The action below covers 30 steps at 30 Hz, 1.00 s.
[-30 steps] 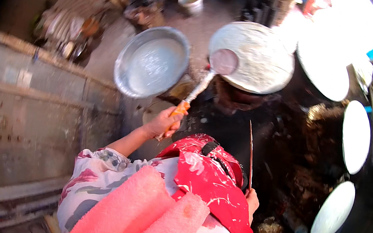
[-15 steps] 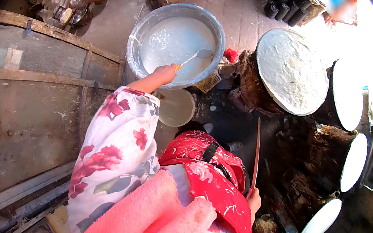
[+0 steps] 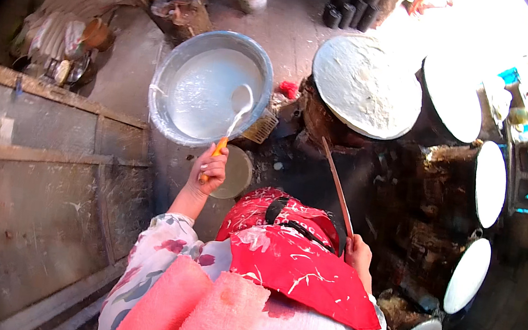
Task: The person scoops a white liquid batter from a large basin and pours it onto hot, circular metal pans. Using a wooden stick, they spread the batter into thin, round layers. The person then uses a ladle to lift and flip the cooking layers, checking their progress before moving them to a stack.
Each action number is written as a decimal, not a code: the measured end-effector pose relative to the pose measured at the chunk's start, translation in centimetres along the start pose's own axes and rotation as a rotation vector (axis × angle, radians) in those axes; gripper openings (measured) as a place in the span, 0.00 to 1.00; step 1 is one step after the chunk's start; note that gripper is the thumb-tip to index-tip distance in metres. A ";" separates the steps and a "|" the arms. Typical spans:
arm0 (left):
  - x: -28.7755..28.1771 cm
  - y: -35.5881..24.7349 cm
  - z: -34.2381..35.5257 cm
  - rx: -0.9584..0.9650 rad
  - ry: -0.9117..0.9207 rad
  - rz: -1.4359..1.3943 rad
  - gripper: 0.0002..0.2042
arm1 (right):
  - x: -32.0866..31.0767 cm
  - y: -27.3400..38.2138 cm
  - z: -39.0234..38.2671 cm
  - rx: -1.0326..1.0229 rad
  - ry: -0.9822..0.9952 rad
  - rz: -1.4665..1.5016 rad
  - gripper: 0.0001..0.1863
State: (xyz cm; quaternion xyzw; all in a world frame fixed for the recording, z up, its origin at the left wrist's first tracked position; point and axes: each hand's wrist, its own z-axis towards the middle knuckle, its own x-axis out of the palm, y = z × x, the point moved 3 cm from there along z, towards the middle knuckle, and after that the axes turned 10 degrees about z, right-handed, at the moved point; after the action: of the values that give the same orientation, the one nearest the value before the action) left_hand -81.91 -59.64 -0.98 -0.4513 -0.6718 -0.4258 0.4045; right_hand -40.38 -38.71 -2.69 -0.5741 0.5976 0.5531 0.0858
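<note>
"Fingers first. Left hand?"

"Curled snugly round the orange handle of a ladle. Right hand grips the near end of a thin, flat brown stick, which points to eleven o'clock from that hand."

"Ladle position?"

"Its bowl is over the right-hand part of a wide grey-blue basin, at half past ten from frame centre, with white liquid inside. Cannot tell whether the bowl touches the liquid or carries any."

"Step in hand?"

"Judged: scooping or stirring, stick held ready. At half past one, a round griddle bears a rough pale layer, well apart from the ladle."

"Next move calls for?"

"Opinion only: a level left wrist, the bowl lifted clear of the basin's edge, the stick held out of its path."

"Labels, writing?"

"None legible. Nine o'clock: pale square patch on a wall panel, too small to tell if printed. Five o'clock: red apron, pale marks near its black strap, unreadable."
</note>
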 end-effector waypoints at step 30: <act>13.8 -12.4 -1.9 0.482 -0.181 0.847 0.15 | 1.8 -1.7 2.6 -0.184 -0.057 0.077 0.06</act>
State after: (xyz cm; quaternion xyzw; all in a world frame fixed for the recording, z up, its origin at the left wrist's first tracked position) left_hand -97.05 -60.71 9.83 -0.6135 -0.5409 -0.0156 0.5751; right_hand -41.02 -37.36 -5.98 -0.5401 0.5633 0.6246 0.0283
